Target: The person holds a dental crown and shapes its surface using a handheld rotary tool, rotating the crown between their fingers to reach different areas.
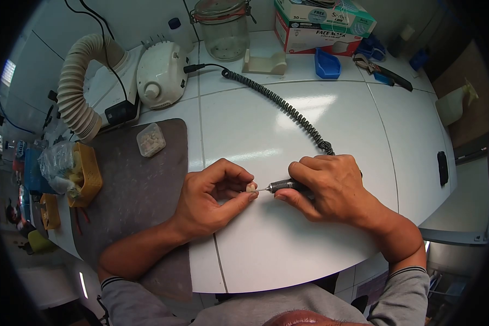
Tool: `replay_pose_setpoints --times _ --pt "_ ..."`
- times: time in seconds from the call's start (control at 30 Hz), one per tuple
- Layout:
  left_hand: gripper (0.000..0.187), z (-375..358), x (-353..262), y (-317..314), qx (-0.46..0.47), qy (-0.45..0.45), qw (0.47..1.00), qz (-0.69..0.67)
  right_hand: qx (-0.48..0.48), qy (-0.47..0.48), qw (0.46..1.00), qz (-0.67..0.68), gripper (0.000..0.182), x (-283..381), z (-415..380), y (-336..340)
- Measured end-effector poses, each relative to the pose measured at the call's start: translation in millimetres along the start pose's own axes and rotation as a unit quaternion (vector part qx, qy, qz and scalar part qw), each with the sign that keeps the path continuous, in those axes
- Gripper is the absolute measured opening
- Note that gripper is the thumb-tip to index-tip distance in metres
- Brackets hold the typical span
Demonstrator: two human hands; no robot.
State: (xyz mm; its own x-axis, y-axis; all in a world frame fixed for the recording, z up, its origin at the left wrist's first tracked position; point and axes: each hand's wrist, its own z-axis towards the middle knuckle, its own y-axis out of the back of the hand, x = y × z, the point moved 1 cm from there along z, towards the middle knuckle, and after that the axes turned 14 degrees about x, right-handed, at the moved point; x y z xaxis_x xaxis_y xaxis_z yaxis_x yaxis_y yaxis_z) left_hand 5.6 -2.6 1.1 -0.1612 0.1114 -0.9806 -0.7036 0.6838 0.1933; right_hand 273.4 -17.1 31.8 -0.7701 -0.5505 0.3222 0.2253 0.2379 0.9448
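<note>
Between the thumb and fingers of my left hand (209, 195) is a small cream-coloured tooth-shaped piece (251, 188). My right hand (331, 187) is wrapped round a dark rotary handpiece (288, 185), its thin metal bur (262, 189) pointing left. The bur's tip meets the piece at my left fingertips. From behind the right hand a black coiled cord (280, 104) runs up and left toward a white control unit (162, 76) with a round knob. Both hands are over the white tiled tabletop (288, 244).
A grey mat (130, 201) covers the left side, bearing a clear box of small pale pieces (150, 140). A ribbed hose (76, 81) and a yellow basket (87, 174) stand at left. Along the back are a glass jar (221, 32), face mask boxes (320, 30), a blue tray (327, 64) and pliers (367, 63).
</note>
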Motion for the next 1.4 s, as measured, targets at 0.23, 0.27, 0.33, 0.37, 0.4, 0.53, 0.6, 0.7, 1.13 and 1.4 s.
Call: replay_pose_setpoints --times 0.23,0.27,0.33,0.37,0.4,0.53,0.6,0.7,1.13,1.4 --pt "0.022 -1.3 0.2 2.0 0.01 -0.001 1.0 -0.004 0.001 -0.003 1.0 -0.001 0.049 -0.5 0.3 0.4" --pt "0.022 -1.5 0.4 2.1 0.01 -0.001 1.0 -0.002 0.003 -0.007 1.0 0.0 0.049 -0.4 0.4 0.4" --pt "0.021 -2.2 1.6 2.4 0.009 -0.002 1.0 0.003 0.004 -0.008 1.0 0.0 0.049 -0.3 0.3 0.3" --pt "0.021 -2.4 2.2 2.0 0.006 -0.001 1.0 -0.001 0.002 -0.004 1.0 -0.002 0.049 -0.6 0.1 -0.1" --pt "0.021 -2.2 2.8 1.7 0.003 0.0 1.0 -0.005 0.001 0.0 1.0 -0.004 0.049 -0.8 0.2 -0.3" --pt "0.021 -2.2 -0.2 2.2 0.003 0.013 1.0 -0.012 -0.003 -0.009 1.0 -0.001 0.049 -0.3 0.1 -1.3" --pt "0.021 -1.8 -0.3 1.6 -0.002 0.016 1.0 -0.014 0.0 -0.011 1.0 0.001 0.048 0.1 0.2 -1.0" --pt "0.022 -1.7 -1.6 0.5 -0.008 0.023 0.999 -0.021 -0.002 -0.009 1.0 -0.007 0.048 0.2 0.2 -1.9" --pt "0.024 -1.9 -1.7 0.8 -0.01 0.017 1.0 0.004 -0.002 -0.026 1.0 0.0 0.049 0.8 0.3 -2.5" --pt "0.023 -2.3 0.3 1.6 -0.007 0.009 1.0 -0.001 -0.006 -0.03 1.0 0.0 0.05 0.6 0.4 -2.5"
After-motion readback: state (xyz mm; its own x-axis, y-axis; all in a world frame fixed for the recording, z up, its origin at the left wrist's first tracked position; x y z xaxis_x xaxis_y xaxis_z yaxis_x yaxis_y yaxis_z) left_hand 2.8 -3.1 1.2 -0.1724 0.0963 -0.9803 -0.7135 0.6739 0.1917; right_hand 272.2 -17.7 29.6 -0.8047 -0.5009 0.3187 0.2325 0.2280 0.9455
